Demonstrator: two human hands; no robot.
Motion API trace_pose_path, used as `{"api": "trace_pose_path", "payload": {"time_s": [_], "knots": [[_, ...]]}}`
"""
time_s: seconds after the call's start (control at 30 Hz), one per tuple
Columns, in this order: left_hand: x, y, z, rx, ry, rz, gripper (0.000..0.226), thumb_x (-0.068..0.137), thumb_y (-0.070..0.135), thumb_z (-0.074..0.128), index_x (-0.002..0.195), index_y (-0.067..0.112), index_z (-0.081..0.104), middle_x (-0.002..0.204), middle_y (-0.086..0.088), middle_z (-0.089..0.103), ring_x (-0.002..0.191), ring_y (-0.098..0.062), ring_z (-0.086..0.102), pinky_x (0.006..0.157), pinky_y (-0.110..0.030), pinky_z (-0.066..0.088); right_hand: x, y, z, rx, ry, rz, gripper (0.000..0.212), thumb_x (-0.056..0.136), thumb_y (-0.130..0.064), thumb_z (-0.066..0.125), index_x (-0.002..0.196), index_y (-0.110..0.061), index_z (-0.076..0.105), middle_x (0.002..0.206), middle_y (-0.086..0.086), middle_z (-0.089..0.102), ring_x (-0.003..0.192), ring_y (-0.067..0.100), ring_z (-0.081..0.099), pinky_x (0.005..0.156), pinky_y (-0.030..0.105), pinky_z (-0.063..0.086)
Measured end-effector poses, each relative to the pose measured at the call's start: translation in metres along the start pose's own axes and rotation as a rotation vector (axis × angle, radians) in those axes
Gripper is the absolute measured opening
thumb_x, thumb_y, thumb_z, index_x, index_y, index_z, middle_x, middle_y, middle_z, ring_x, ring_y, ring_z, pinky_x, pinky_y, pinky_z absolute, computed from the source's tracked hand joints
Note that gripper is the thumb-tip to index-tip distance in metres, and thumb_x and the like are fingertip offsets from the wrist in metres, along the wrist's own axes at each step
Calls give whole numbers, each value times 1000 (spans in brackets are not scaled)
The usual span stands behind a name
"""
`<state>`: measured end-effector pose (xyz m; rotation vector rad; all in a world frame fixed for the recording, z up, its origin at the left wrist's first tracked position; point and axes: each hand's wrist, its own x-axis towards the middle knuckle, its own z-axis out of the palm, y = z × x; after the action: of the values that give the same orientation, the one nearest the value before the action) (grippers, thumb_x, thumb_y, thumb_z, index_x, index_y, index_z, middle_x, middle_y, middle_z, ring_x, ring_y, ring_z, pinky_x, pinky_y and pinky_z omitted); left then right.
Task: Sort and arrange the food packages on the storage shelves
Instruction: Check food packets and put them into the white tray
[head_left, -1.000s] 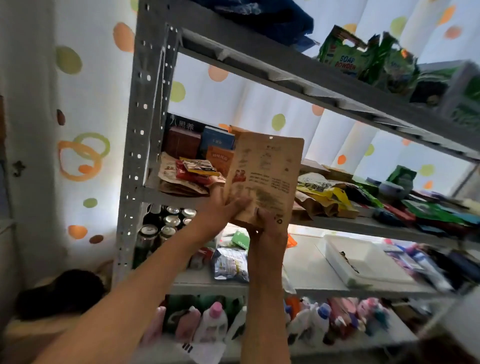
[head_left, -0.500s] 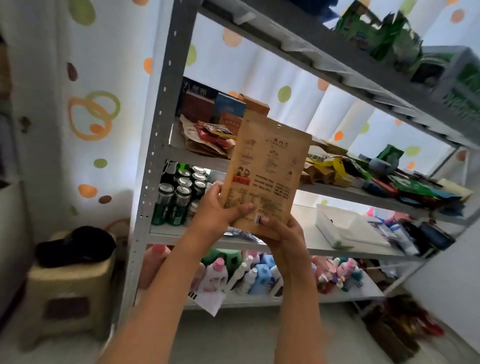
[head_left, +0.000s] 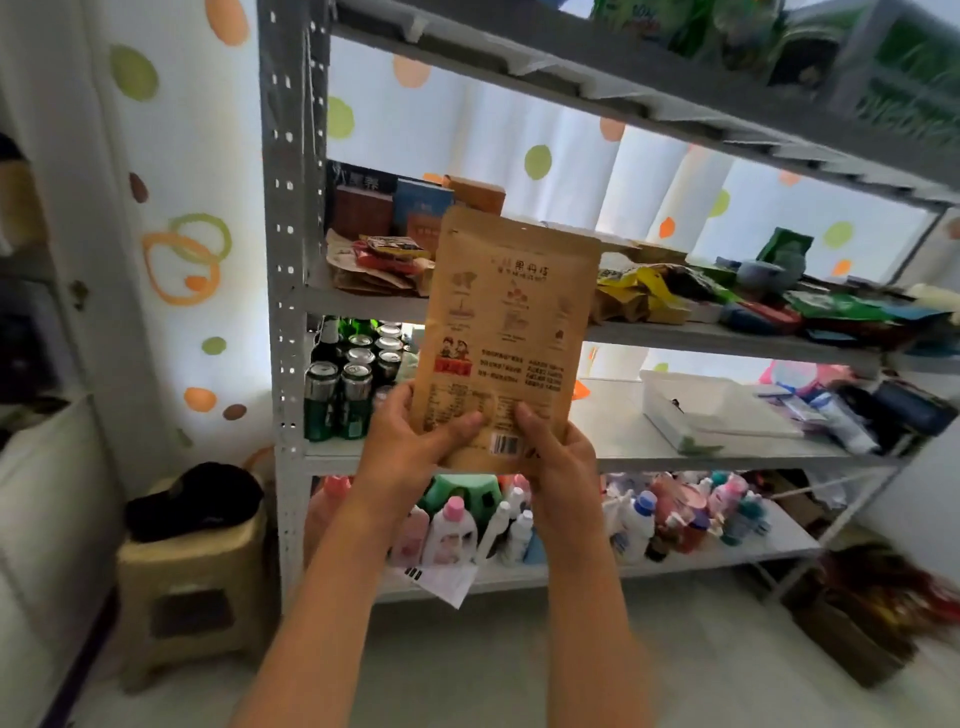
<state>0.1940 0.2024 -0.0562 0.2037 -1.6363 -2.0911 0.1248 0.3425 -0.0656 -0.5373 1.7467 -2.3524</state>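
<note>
Grey metal shelves (head_left: 363, 306) stand ahead against a dotted curtain: green cans (head_left: 340, 395) on the second-lowest level, bottles (head_left: 452, 535) on the bottom, loose food packages (head_left: 649, 296) on the level above the cans. I've got the brown paper pouch (head_left: 511, 332) upright in front of the rack, off every shelf, barcode side toward me. Left hand (head_left: 410, 441) and right hand (head_left: 561, 457) both pinch its bottom edge, thumbs on the front face, fingers curled behind.
</note>
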Motion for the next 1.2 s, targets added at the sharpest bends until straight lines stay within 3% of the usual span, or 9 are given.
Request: {"api": "trace_pose_path", "payload": {"time_s": [0.17,0.37,0.57,0.67,0.73,0.8,0.9,1.07,1.2], "knots": [[-26,-14,53,57,-64,-48,43,76,14,80,112,23,58,100,6,76,88,-11,74,70,-28,61,-31,-10,-57,27,62,-17,27,97,-19,60,123,-13,63,117,7,74,106,27,72,82,36,61],[-65,-43,130,117,-110,-48,62,65,25,85,119,20,55,104,5,74,95,-13,73,81,-34,61,-73,-28,-141,69,144,6,28,96,-21,60,123,-19,63,118,6,73,111,28,70,94,47,57],[-99,-83,194,347,63,209,76,72,32,86,133,32,41,129,11,53,113,1,58,86,-19,54,-103,-42,-199,221,149,49,30,98,-18,54,128,-18,60,124,8,71,114,28,69,97,48,55],[-110,-94,216,564,66,384,60,81,26,79,132,29,48,147,8,36,127,2,36,97,-5,38,-117,-47,-222,247,151,74,30,103,-17,48,132,-16,58,124,9,71,115,28,68,93,44,58],[-117,-102,232,639,-12,420,52,85,27,75,132,28,52,147,8,40,130,-4,38,108,-22,42,-126,-49,-234,283,147,82,30,102,-17,49,131,-16,58,122,10,72,116,29,68,91,42,59],[-123,-112,248,620,-109,346,73,80,47,75,143,36,39,151,9,38,137,-12,39,109,-46,44,-134,-51,-243,332,148,61,35,98,-21,52,132,-15,59,126,12,69,120,32,65,95,43,57],[-135,-120,270,478,-207,209,102,65,76,70,149,50,19,156,14,30,143,-13,35,110,-50,43,-146,-52,-251,404,155,14,42,99,-40,46,130,-21,68,135,14,63,129,32,58,109,49,44],[-159,-120,302,170,-365,1,104,56,77,74,140,43,26,123,24,49,115,-2,53,80,-7,50,-165,-57,-272,335,162,23,52,107,-44,27,101,-43,79,121,0,73,130,23,58,111,40,42],[-159,-129,320,-53,-502,-133,96,58,48,79,143,24,41,131,-7,59,114,-23,63,88,-36,57,-177,-55,-297,67,269,-36,28,103,-25,51,114,-32,76,121,-7,72,124,17,61,100,33,52]]}}
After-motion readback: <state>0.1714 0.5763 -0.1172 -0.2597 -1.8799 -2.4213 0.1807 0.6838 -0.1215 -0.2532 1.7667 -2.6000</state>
